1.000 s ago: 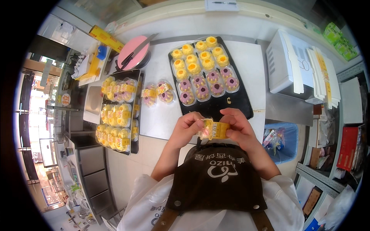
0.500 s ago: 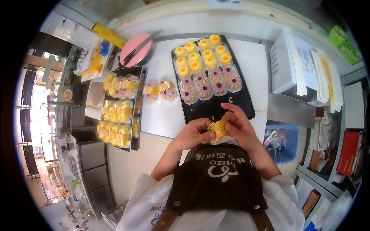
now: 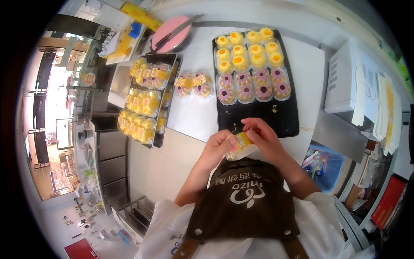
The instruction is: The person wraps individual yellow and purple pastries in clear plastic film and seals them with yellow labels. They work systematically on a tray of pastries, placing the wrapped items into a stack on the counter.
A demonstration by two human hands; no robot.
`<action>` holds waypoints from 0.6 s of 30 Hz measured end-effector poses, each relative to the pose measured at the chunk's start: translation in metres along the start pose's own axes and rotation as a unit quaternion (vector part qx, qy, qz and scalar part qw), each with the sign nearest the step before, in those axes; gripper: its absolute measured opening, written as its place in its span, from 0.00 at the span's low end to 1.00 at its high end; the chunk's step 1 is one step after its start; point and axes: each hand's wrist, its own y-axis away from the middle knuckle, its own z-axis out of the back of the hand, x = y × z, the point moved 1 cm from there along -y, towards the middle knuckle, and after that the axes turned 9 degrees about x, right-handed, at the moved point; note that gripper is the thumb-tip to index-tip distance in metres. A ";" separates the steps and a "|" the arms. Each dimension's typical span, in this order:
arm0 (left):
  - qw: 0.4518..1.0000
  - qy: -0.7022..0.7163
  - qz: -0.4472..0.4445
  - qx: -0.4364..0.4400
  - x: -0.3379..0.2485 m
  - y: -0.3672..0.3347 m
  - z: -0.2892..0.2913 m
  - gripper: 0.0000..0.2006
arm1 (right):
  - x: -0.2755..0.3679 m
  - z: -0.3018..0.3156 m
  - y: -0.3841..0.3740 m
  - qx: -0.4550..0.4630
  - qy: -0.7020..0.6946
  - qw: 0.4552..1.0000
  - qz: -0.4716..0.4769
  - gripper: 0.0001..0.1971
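In front of my apron, a small bundle of yellow printed paper labels (image 3: 238, 146) with a pale underside is held between both hands. My left hand (image 3: 217, 146) pinches the bundle's left side with thumb and fingers. My right hand (image 3: 264, 137) has its thumb and fingers closed at the right edge. Just beyond my hands lies a black tray (image 3: 258, 113) with clear packs of small cakes. Yellow cakes (image 3: 238, 50) with orange centres fill its far rows, and purple-topped cakes (image 3: 263, 91) with dark centres stand nearer. Crumbs are on the tray's bare near part.
Left of the tray stand two labelled cake packs (image 3: 193, 84). Farther left, another dark tray (image 3: 158, 139) carries stacked labelled packs (image 3: 138, 125). A pink turntable (image 3: 171, 34) with a long knife sits behind. At right are a white appliance (image 3: 351, 80) and a blue bin (image 3: 324, 168).
The bundle now lies flatter and more spread between my fingers, with its left end tilted down. My view has shifted, so the table appears higher and farther right.
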 end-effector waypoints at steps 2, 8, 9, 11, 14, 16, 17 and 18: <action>0.997 0.031 -0.023 -0.069 0.007 -0.001 0.012 0.11 | -0.018 0.003 -0.013 -0.040 0.050 0.997 -0.036 0.16; 0.966 0.182 -0.041 -0.176 -0.006 -0.011 0.077 0.09 | -0.058 0.014 -0.048 -0.105 0.121 0.985 -0.057 0.17; 0.963 0.196 -0.045 -0.180 -0.008 -0.013 0.089 0.09 | -0.063 0.014 -0.052 -0.110 0.144 0.981 -0.063 0.17; 0.967 0.180 -0.031 -0.179 -0.009 -0.021 0.109 0.10 | -0.073 0.018 -0.055 -0.122 0.210 0.967 -0.073 0.19; 0.972 0.174 0.010 -0.156 -0.004 -0.038 0.132 0.11 | -0.098 0.027 -0.066 -0.197 0.284 0.936 -0.071 0.22; 0.974 0.181 0.047 -0.131 0.003 -0.047 0.139 0.12 | -0.110 0.033 -0.079 -0.256 0.275 0.923 -0.086 0.25; 0.977 0.165 0.065 -0.120 0.012 -0.051 0.143 0.12 | -0.108 0.033 -0.090 -0.271 0.330 0.902 -0.063 0.26; 0.980 0.147 0.083 -0.109 0.020 -0.055 0.147 0.12 | -0.103 0.031 -0.105 -0.285 0.382 0.878 -0.038 0.27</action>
